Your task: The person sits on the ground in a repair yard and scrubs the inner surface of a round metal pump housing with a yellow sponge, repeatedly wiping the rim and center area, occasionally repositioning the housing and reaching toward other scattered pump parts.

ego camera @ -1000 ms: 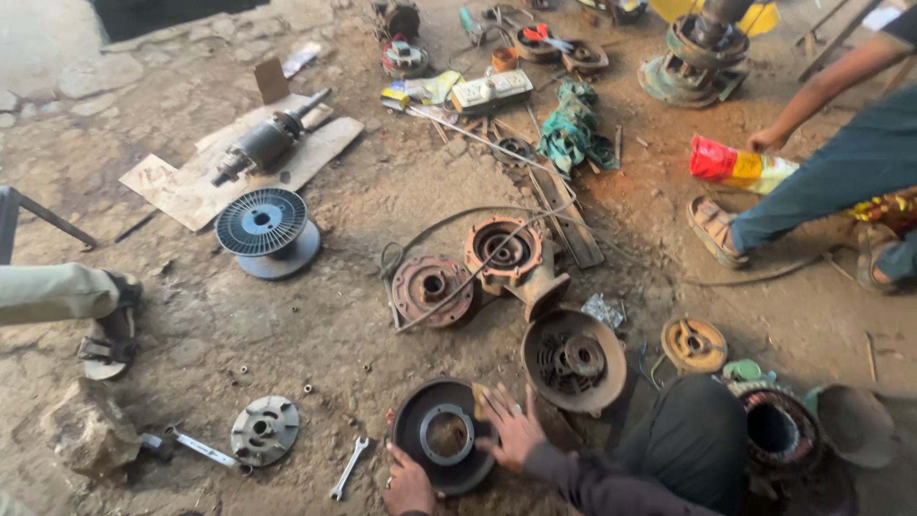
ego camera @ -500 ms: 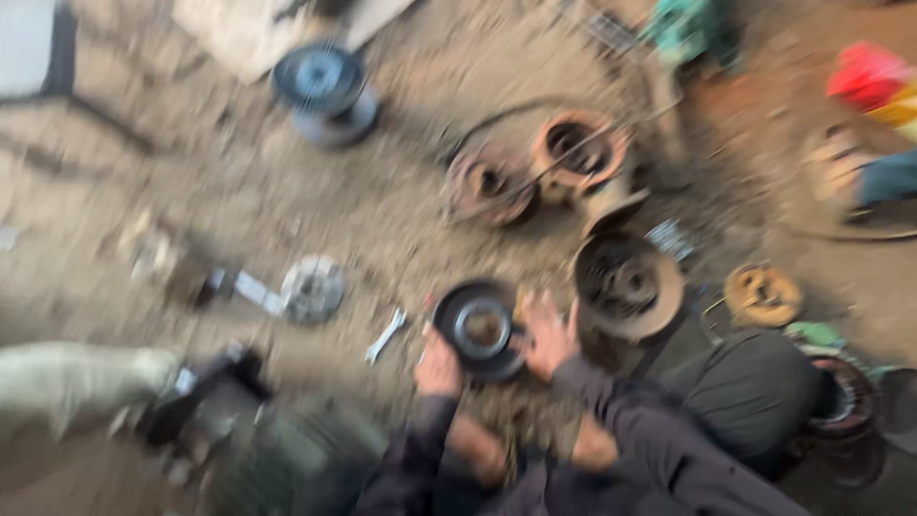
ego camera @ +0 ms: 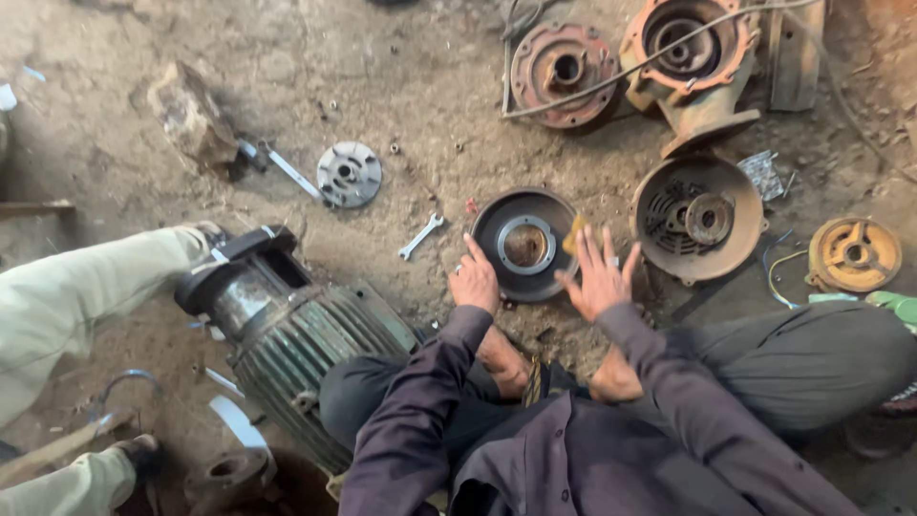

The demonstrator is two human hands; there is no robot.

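Note:
I squat over a dirt floor. A black round end cover with a steel ring in its middle lies flat in front of me. My left hand rests on its near left rim, forefinger stretched along the edge. My right hand hovers at its near right rim with fingers spread, nothing in it. A ribbed grey electric motor body lies at my left knee.
A small spanner and a round grey flange lie left of the cover. Rusty housings and a yellow disc sit to the right and beyond. A rock lies upper left. Another person's trouser leg is at left.
The view has swung down and closer. The motor body and my knees have come into view. Both hands stay at the black cover's near rim.

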